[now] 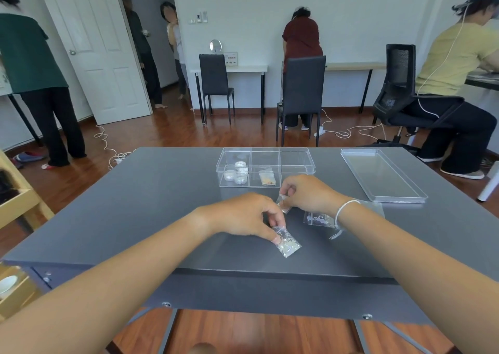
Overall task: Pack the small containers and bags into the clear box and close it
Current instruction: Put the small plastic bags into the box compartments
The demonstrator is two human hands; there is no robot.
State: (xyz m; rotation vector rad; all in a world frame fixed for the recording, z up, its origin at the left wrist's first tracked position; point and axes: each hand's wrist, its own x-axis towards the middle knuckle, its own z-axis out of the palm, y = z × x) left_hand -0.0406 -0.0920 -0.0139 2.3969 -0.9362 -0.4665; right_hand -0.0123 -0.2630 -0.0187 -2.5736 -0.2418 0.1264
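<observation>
A clear box (297, 161) with three compartments stands open on the grey table (162, 205). Its left compartment holds several small round containers (237, 174); the middle one holds a small bag of tan pieces (267, 178); the right one looks bare. My left hand (251, 214) pinches the top of a small clear bag of pale beads (287, 243) that rests on the table. My right hand (307, 193) pinches another small clear bag (283, 201), just in front of the box. A third bag of beads (320, 220) lies by my right wrist.
The box's clear lid (383, 175) lies upside down at the table's far right. Beyond the table are black chairs (301, 94), white cables on the wooden floor and several people. A wooden shelf (16, 205) stands to the left.
</observation>
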